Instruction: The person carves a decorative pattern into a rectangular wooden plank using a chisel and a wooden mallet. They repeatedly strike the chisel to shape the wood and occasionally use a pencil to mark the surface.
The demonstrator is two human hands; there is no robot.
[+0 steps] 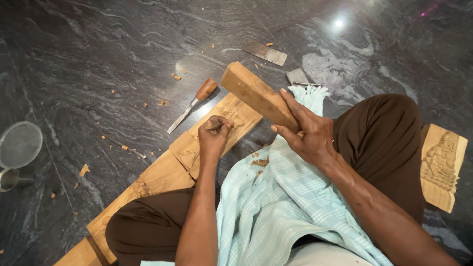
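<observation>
My left hand is closed around a small carving tool, pressed onto a long wooden plank that lies across my lap and the floor. The tool's tip is hidden under my fingers. My right hand grips a thick wooden block like a mallet, raised just right of and above my left hand. A pale checked cloth covers my lap, with wood chips on it.
On the dark stone floor, a chisel with an orange-brown handle lies beside the plank. Flat metal pieces lie farther out. A carved wooden panel rests by my right knee. A round sieve and a metal cup sit at left.
</observation>
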